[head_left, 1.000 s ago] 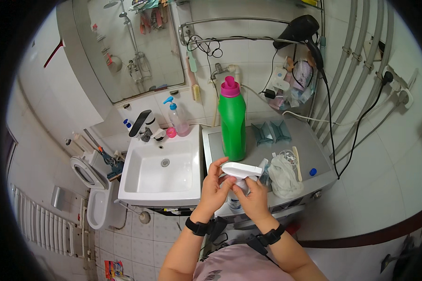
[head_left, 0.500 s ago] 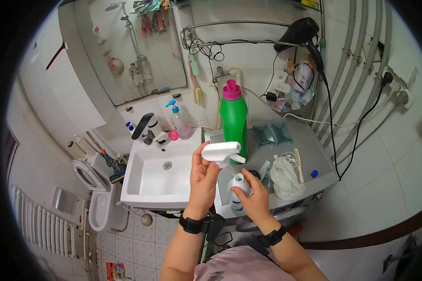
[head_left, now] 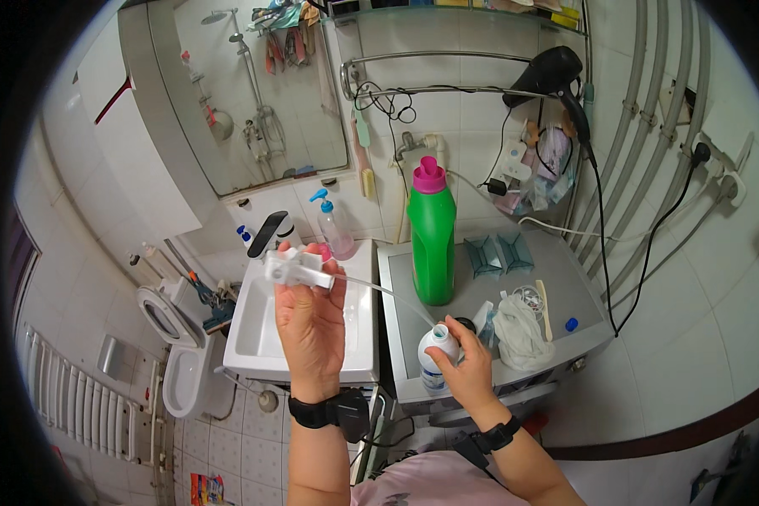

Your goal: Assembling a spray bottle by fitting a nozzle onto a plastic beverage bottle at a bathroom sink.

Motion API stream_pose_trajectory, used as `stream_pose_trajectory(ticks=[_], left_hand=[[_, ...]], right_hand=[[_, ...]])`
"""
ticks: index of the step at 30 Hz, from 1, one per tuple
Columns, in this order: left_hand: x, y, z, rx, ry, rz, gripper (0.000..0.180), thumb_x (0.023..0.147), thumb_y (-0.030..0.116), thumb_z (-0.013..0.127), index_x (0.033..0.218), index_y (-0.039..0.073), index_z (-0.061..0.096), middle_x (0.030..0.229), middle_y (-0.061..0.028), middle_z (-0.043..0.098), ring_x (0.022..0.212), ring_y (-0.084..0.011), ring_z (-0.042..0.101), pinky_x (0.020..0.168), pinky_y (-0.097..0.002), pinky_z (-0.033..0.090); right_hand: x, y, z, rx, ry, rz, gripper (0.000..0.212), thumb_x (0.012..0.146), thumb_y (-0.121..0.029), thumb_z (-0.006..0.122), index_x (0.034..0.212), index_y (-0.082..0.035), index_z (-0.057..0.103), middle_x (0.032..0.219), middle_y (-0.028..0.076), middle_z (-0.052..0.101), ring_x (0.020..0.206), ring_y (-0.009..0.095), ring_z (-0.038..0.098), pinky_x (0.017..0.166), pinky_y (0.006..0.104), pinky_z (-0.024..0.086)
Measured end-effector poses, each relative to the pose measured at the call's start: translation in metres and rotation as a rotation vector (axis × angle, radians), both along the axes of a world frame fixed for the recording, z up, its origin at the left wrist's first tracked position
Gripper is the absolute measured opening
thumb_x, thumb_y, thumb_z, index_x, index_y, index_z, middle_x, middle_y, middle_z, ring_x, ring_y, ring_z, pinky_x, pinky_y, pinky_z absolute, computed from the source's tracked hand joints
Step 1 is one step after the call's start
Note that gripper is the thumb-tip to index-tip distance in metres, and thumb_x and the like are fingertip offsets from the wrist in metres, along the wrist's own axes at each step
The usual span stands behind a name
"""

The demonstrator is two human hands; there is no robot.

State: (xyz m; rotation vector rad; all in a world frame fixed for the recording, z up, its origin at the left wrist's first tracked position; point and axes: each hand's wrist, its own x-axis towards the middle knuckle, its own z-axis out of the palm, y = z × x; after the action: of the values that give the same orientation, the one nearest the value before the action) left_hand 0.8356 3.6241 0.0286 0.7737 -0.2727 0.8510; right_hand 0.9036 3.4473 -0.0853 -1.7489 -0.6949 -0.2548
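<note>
The biggest change is that the left hand [head_left: 310,314] has swung away to the left, over the sink [head_left: 364,350], and taken the white spray top [head_left: 299,268] with it. Half a second ago the spray top was much nearer the white bottle [head_left: 434,361]. Now a long, thin tube [head_left: 384,288] shows, running from the spray top to the bottle's mouth; whether its tip is in or just above is too hard to tell. So the bottle looks open, and the top seems almost all the way off. The left hand is half curled, palm up, with fingers and thumb around the spray top. The right hand [head_left: 465,371] is partly closed around the white bottle, at the front edge of the grey worktop [head_left: 557,261]. Counting from big to small, there is one worktop, one sink, one green jug [head_left: 434,240] with a pink lid, one black hair dryer [head_left: 548,74], one white cloth [head_left: 521,337], one pump bottle [head_left: 336,234], one white bottle, two blue-green boxes [head_left: 482,257], two black wrist bands [head_left: 312,411], one spray top, one tube and one blue cap [head_left: 572,325].
</note>
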Motion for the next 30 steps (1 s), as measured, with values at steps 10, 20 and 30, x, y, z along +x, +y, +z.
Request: stream_pose_trajectory(ticks=[10, 20, 30], left_hand=[[-0.016, 0.012, 0.011, -0.010, -0.091, 0.065, 0.055, 0.090, 0.018, 0.055, 0.137, 0.007, 0.028, 0.130, -0.0103, 0.043, 0.106, -0.0182, 0.053, 0.096, -0.0318, 0.045], [-0.029, 0.029, 0.004, -0.098, -0.083, 0.167, 0.061, 0.087, 0.021, 0.059, 0.137, 0.009, 0.026, 0.129, -0.0110, 0.044, 0.104, -0.0194, 0.054, 0.091, -0.0322, 0.049], [-0.052, 0.069, -0.029, -0.331, -0.183, 0.120, 0.046, 0.091, 0.015, 0.051, 0.132, 0.001, 0.035, 0.119, -0.0130, 0.051, 0.106, -0.0215, 0.054, 0.093, -0.0329, 0.049]], right_hand=[[0.000, 0.001, 0.003, -0.040, 0.019, -0.002, 0.051, 0.074, -0.021, 0.073, 0.117, -0.001, 0.053, 0.106, 0.015, 0.061, 0.096, 0.028, 0.060, 0.083, 0.0336, 0.047], [-0.005, 0.000, -0.001, -0.010, 0.046, -0.011, 0.053, 0.074, -0.022, 0.073, 0.118, -0.002, 0.053, 0.106, 0.014, 0.061, 0.098, 0.027, 0.059, 0.084, 0.0342, 0.046], [-0.010, 0.006, -0.006, 0.020, 0.043, 0.002, 0.051, 0.072, -0.019, 0.074, 0.116, -0.003, 0.053, 0.105, 0.012, 0.062, 0.097, 0.027, 0.060, 0.084, 0.0344, 0.047]])
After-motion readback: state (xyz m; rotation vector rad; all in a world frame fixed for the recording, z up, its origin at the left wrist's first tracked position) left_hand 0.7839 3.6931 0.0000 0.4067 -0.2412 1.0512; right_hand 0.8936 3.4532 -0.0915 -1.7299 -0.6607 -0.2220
